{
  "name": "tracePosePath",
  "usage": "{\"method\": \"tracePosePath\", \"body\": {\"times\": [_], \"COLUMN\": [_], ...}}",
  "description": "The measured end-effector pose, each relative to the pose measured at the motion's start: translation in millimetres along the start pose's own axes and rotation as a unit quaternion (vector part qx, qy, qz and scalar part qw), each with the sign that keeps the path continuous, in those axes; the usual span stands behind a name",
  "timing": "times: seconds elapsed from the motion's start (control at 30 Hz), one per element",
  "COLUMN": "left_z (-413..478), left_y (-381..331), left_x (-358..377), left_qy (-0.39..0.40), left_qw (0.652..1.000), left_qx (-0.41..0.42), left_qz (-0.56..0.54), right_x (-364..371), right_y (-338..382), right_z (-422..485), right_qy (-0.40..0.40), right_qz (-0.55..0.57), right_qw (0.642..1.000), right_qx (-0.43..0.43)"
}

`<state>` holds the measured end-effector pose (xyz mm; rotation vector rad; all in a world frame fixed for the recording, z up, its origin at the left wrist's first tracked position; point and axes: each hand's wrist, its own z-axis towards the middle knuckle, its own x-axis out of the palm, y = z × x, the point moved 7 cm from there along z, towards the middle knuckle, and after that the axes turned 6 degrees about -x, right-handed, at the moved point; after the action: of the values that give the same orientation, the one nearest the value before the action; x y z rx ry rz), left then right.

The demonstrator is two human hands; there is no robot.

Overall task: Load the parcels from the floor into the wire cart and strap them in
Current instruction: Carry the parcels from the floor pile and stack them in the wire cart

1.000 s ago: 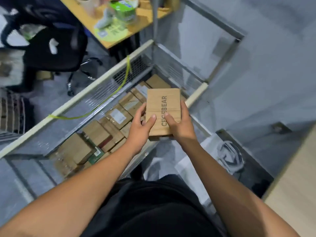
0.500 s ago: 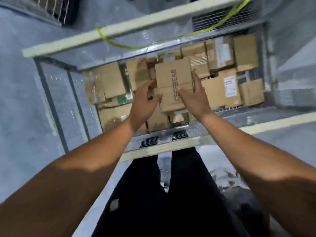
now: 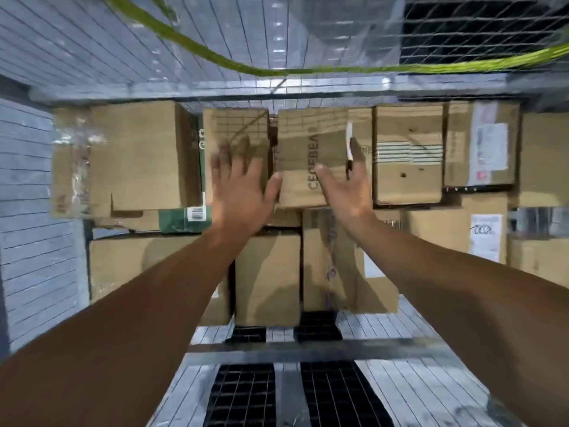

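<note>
I look down into the wire cart (image 3: 92,41), where several brown cardboard parcels lie packed. A lettered parcel (image 3: 304,155) lies flat on top of the others in the middle of the far row. My left hand (image 3: 240,186) is spread over the neighbouring parcel (image 3: 237,131), its thumb against the lettered parcel's left edge. My right hand (image 3: 345,189) has its thumb on the lettered parcel's top and straight fingers along its right edge. A green strap (image 3: 246,64) hangs slack along the cart's far wall.
More parcels fill the cart: a large one (image 3: 138,155) at the left, two with labels (image 3: 480,143) at the right, and taller ones (image 3: 268,278) in the near row. Bare wire floor (image 3: 308,396) shows at the near side. Mesh walls close in left and far.
I have leaned deep into the cart and lowered the lettered parcel onto the far row. My left hand has come off its side and now spreads over the box beside it.
</note>
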<state>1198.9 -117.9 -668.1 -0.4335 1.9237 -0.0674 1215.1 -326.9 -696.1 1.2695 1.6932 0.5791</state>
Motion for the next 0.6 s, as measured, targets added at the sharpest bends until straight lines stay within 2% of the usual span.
{"method": "tracePosePath", "body": {"times": [0.07,0.2,0.3,0.4,0.53,0.6], "left_z": [9.2,13.7,14.0,10.3,-27.4,-59.9], "left_y": [6.3,3.3,-3.1,-8.0,-22.8,-41.5], "left_x": [17.9,32.5,34.3,26.8,-15.9,-51.3], "left_qy": [0.012,0.008,0.009,0.038,0.073,0.077], "left_qw": [1.0,0.998,0.996,0.995,0.991,0.991], "left_qx": [-0.012,-0.013,-0.035,-0.058,-0.109,-0.11], "left_qz": [-0.014,0.06,0.075,0.076,0.021,-0.009], "right_x": [18.1,34.0,29.1,9.9,-46.2,-74.7], "right_y": [-9.5,-14.2,-17.7,-6.4,47.6,82.6], "right_z": [11.0,21.1,22.0,16.7,-16.0,-46.9], "right_qy": [0.0,0.009,0.072,0.139,0.166,0.186], "right_qz": [-0.012,-0.08,-0.176,-0.275,-0.356,-0.393], "right_qw": [1.0,0.996,0.982,0.951,0.919,0.898], "right_qx": [-0.025,-0.039,-0.006,0.037,-0.032,-0.076]}}
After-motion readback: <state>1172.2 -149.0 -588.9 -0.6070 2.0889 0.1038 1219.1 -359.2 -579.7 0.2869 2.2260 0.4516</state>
